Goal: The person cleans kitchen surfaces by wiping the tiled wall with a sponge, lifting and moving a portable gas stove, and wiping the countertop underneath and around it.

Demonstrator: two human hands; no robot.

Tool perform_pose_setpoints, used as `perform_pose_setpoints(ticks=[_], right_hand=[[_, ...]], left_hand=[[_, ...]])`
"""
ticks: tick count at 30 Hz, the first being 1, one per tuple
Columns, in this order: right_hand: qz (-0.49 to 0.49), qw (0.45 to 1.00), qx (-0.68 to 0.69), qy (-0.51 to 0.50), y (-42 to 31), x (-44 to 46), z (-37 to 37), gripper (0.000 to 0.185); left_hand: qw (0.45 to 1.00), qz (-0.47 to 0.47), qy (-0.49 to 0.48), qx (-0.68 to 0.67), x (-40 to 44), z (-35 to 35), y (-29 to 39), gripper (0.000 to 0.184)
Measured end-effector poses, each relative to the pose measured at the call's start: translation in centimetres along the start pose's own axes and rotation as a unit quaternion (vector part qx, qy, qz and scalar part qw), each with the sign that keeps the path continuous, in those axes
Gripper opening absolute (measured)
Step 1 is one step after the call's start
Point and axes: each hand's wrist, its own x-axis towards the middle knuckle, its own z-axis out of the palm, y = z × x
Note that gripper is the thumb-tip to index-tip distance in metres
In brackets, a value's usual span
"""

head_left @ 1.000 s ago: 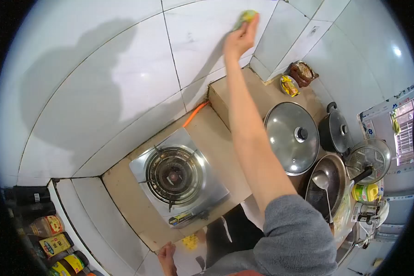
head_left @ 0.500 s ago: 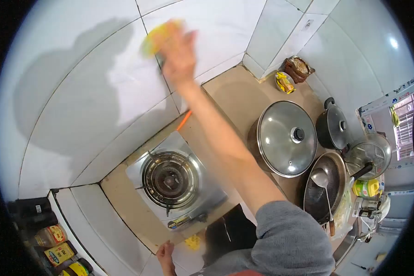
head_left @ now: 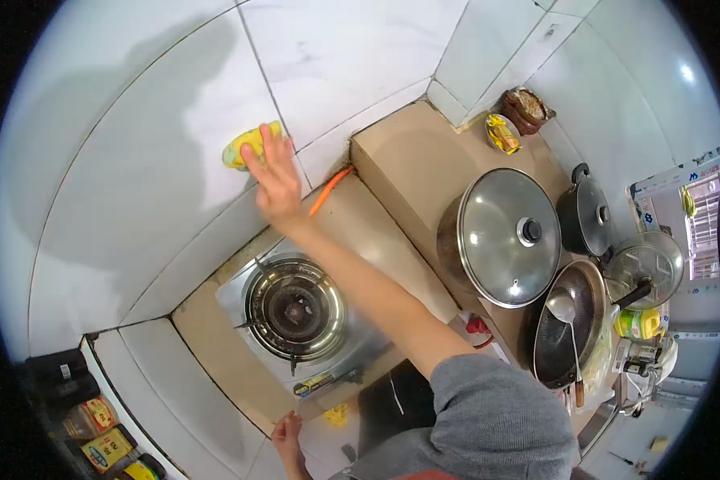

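Observation:
My right hand (head_left: 276, 188) presses a yellow-and-green sponge (head_left: 250, 147) flat against the white tiled wall (head_left: 160, 168), fingers laid over its right side. The arm reaches across the right part of a single-burner gas stove (head_left: 294, 310). Below the sponge, an orange hose (head_left: 330, 190) runs along the counter by the wall. My left hand (head_left: 287, 430) is low in the view by the counter's front edge, its fingers curled together, with nothing visible in them.
On the right stand a large lidded pot (head_left: 504, 240), a smaller black pot (head_left: 588, 216) and a wok (head_left: 572, 324) with a ladle (head_left: 562, 308) in it. Bottles and jars (head_left: 108, 448) fill the lower left. A brown bag (head_left: 526, 110) sits in the far corner.
My right hand has moved the sponge down and slightly left along the wall, towards the stove. The left hand has hardly moved.

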Motion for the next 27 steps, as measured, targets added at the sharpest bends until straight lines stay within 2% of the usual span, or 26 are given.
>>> perform_pose_setpoints(ticks=[2, 4, 5, 7, 8, 10, 12, 14, 16, 20, 22, 23, 24, 27], right_hand=[[-0.050, 0.993, -0.100, -0.020, 3.0, 2.8, -2.7, 0.051], [0.079, 0.981, -0.092, 0.149, 5.9, 7.1, -5.1, 0.051], [0.089, 0.968, -0.071, 0.225, 8.8, 8.8, -6.0, 0.052], [0.142, 0.945, -0.074, 0.287, 13.7, 11.0, -8.9, 0.051], [0.142, 0.945, -0.071, 0.287, 15.1, 11.2, -9.6, 0.051], [0.226, 0.906, 0.065, 0.353, 15.6, 11.9, -10.4, 0.055], [0.287, 0.896, -0.154, 0.303, 13.5, 9.4, -8.2, 0.056], [0.201, 0.932, -0.153, 0.259, 10.0, 4.7, -5.3, 0.053], [0.250, 0.944, -0.083, 0.197, 6.5, 0.3, -2.9, 0.054], [0.275, 0.946, -0.053, 0.165, 9.1, 2.1, -5.8, 0.053], [0.349, 0.880, 0.128, 0.294, 14.3, 6.5, -8.6, 0.042], [0.327, 0.886, 0.043, 0.326, 17.5, 7.9, -9.7, 0.041], [0.301, 0.884, -0.044, 0.356, 17.5, 9.1, -10.1, 0.040], [0.323, 0.868, -0.060, 0.374, 14.8, 8.2, -7.9, 0.042]], left_hand=[[1.000, 0.013, 0.011, -0.009, 0.6, 0.1, 0.3, 0.031], [1.000, 0.005, 0.012, -0.009, 0.7, 0.1, 0.2, 0.031], [1.000, 0.000, 0.014, -0.011, 0.7, 0.0, 0.2, 0.031], [1.000, 0.000, 0.006, -0.001, 0.3, 0.2, 0.2, 0.032], [1.000, 0.000, -0.003, 0.005, 0.1, 0.3, 0.1, 0.033], [1.000, -0.003, 0.000, 0.000, 0.0, 0.2, -0.9, 0.034], [1.000, -0.012, -0.002, -0.004, 0.0, 0.3, -1.5, 0.035], [1.000, -0.014, -0.007, 0.014, 0.0, 0.4, -1.3, 0.036], [1.000, -0.013, -0.004, 0.012, 0.2, 1.0, -0.1, 0.036], [1.000, 0.008, 0.003, 0.000, 0.2, 0.6, 0.9, 0.036], [1.000, 0.007, 0.020, 0.006, -0.2, 0.0, 0.8, 0.036], [1.000, 0.003, 0.021, 0.005, -0.5, -0.6, -0.1, 0.035], [1.000, 0.000, 0.021, 0.005, -0.7, -1.0, -0.5, 0.035], [0.999, -0.024, 0.037, -0.003, -1.4, -0.9, -1.9, 0.033]])
